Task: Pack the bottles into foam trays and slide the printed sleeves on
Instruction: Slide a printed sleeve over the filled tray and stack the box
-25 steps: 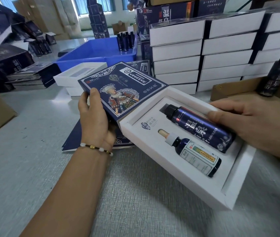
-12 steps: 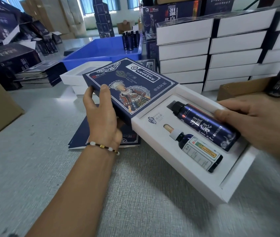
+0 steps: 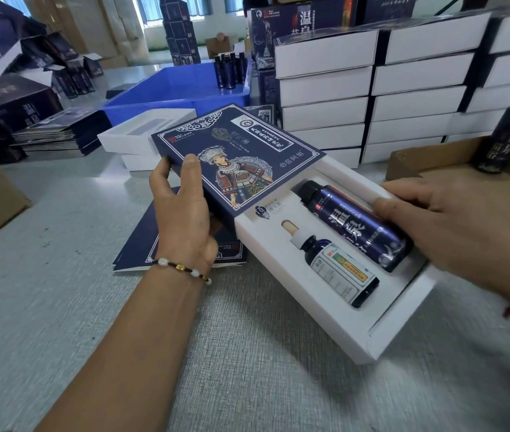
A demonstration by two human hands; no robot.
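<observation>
- left hand [image 3: 182, 213] fingers grip the printed sleeve [image 3: 235, 160] by its near edge, thumb on top
- right hand [image 3: 465, 226] holds the foam tray [image 3: 381, 332], thumb pressing the tall navy bottle [image 3: 356, 226]
- dropper bottle [image 3: 331, 266] lies in the slot beside it
- sleeve covers only the tray's far end, all held just above the counter [image 3: 247, 369]
- flat sleeves [image 3: 135, 254] underneath, white boxes [image 3: 325, 101] stacked behind

We cannot see the far end of the foam tray [image 3: 316, 313] inside the printed sleeve [image 3: 235, 160]. Our right hand [image 3: 465, 226] runs off the frame's edge, and the bottle [image 3: 506, 135] there is blurred.
</observation>
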